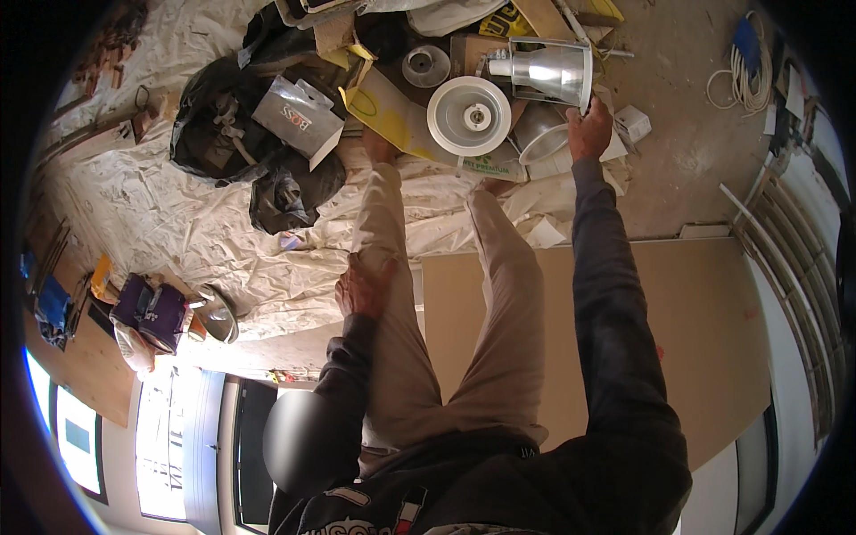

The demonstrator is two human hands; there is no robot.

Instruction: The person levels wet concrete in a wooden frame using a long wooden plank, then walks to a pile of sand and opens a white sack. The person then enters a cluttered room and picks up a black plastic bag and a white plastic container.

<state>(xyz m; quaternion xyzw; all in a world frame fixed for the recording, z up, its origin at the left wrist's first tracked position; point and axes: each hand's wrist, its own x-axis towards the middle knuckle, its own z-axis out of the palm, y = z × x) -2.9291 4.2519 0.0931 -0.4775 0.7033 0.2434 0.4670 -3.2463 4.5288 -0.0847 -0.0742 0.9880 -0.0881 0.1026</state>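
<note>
My right hand [590, 132] grips the rim of a recessed downlight fixture [546, 71], a silvery cone-shaped reflector with a metal frame, tilted on its side at the top right. To its left lies a round downlight [434, 120] with a white rim and a central socket. A glass-like bowl-shaped reflector [544, 135] sits just below the held fixture, partly hidden by it. A smaller grey round lamp part [425, 66] rests further back. Lower left, my left hand [364, 283] lies on my trouser leg near the knee, fingers spread and holding nothing.
A black plastic bag [209, 116] with scrap pieces and a silver-grey box [299, 114] are at the upper left. Crumpled cloth sheeting [294, 303] covers the floor. A coiled white cable [749, 80] is at the upper right. Behind my legs stands a wooden board [704, 357].
</note>
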